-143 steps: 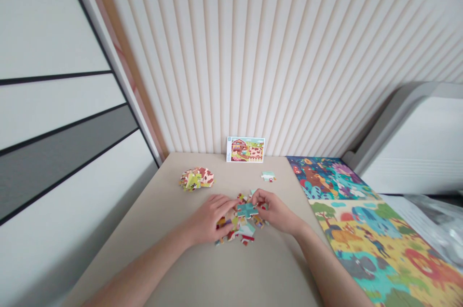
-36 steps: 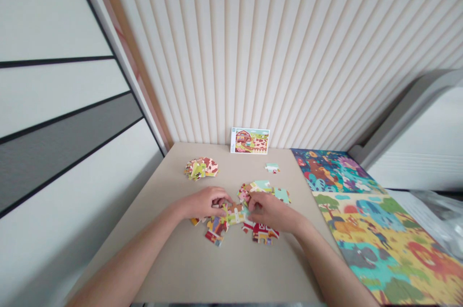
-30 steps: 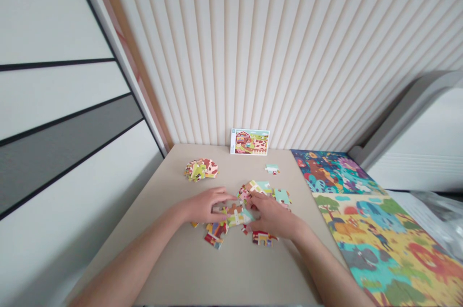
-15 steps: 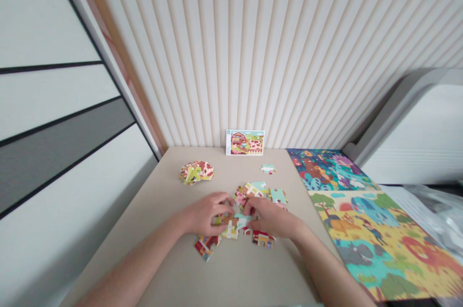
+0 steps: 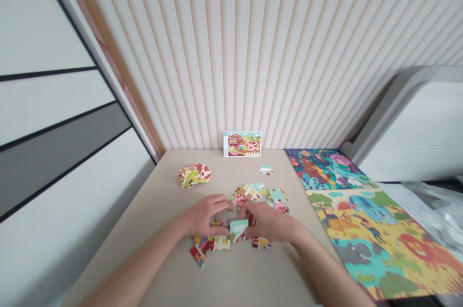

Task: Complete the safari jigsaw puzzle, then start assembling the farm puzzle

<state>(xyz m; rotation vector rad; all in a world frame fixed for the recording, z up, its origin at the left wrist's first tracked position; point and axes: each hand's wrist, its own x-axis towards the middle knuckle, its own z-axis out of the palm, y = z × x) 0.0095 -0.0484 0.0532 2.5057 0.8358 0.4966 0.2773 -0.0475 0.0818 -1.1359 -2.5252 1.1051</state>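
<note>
A pale blue puzzle piece (image 5: 238, 230) with white and green areas is tilted up between my hands. My right hand (image 5: 269, 220) grips it at its right edge, thumb at the lower corner. My left hand (image 5: 206, 215) is over the loose pieces to the left, fingers and thumb apart; its thumb tip comes close to the blue piece, and I cannot tell if they touch. Below my left hand lie yellow and red puzzle pieces (image 5: 202, 251). More pieces (image 5: 263, 243) lie under my right hand, partly hidden. Beyond the hands is a pile of mixed pieces (image 5: 249, 192).
A picture card (image 5: 242, 144) of a farm leans against the ribbed wall (image 5: 231, 56). On the table (image 5: 159, 268) are a heap of pieces (image 5: 194, 175) at left, a lone piece (image 5: 266, 170) and blue-pink pieces (image 5: 278, 196). Two finished puzzles (image 5: 325, 169) lie along the right edge.
The pale blue piece has been lifted and tilted up in my right hand, showing its face. My left thumb has moved right and down, wider from the fingers. The view has shifted slightly.
</note>
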